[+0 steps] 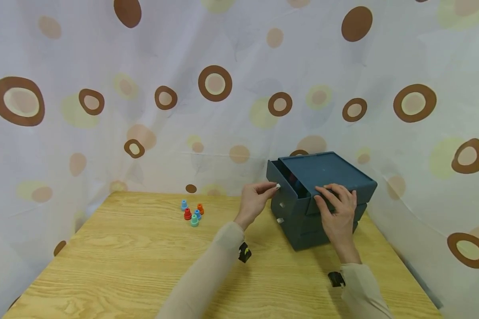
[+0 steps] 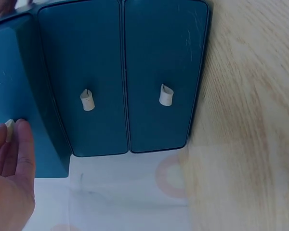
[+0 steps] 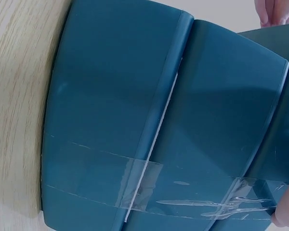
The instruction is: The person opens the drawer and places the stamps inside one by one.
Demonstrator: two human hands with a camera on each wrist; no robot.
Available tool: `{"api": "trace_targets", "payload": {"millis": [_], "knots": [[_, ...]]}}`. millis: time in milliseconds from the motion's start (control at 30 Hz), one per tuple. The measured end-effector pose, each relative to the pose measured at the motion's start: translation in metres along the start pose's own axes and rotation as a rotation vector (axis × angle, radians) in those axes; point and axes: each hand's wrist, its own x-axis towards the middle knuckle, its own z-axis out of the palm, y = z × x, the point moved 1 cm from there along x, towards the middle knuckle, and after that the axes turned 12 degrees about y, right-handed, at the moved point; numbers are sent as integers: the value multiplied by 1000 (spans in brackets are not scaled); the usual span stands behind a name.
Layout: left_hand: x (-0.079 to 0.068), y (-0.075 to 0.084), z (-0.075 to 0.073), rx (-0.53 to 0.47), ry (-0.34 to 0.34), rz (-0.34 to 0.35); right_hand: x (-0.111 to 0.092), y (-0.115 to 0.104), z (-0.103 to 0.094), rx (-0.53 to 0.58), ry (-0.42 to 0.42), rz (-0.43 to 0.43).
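Observation:
A dark blue drawer unit [image 1: 325, 175] with three drawers stands at the right of the table. Its top drawer [image 1: 283, 179] is pulled partway out, and something reddish shows dimly inside. My left hand [image 1: 255, 201] pinches the small white pull tab [image 2: 9, 130] on that drawer's front between thumb and fingers. My right hand [image 1: 339, 212] rests on the near top edge of the unit, fingers spread over the top. The two lower drawers, each with a white tab [image 2: 87, 100], are closed.
Several small stepped pegs in blue, red, orange and green, among them a red peg [image 1: 187, 214], stand in a cluster left of the unit on the wooden table [image 1: 123, 257]. A patterned curtain [image 1: 239, 119] hangs behind. Clear tape [image 3: 142, 183] runs across the unit's side.

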Motion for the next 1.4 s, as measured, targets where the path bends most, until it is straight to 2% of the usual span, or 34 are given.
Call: {"api": "trace_targets", "payload": {"millis": [167, 433, 833, 1033, 1400], "knots": [[2, 4, 7, 61, -11, 10, 1, 0, 0, 7, 2, 0], [4, 6, 17, 34, -14, -35, 0, -1, 1, 19, 4, -7], [5, 6, 30, 10, -13, -29, 0, -1, 1, 18, 2, -1], [4, 7, 32, 3, -39, -38, 0, -1, 1, 20, -2, 1], [2, 3, 32, -31, -41, -89, 0, 0, 1, 23, -2, 5]]}}
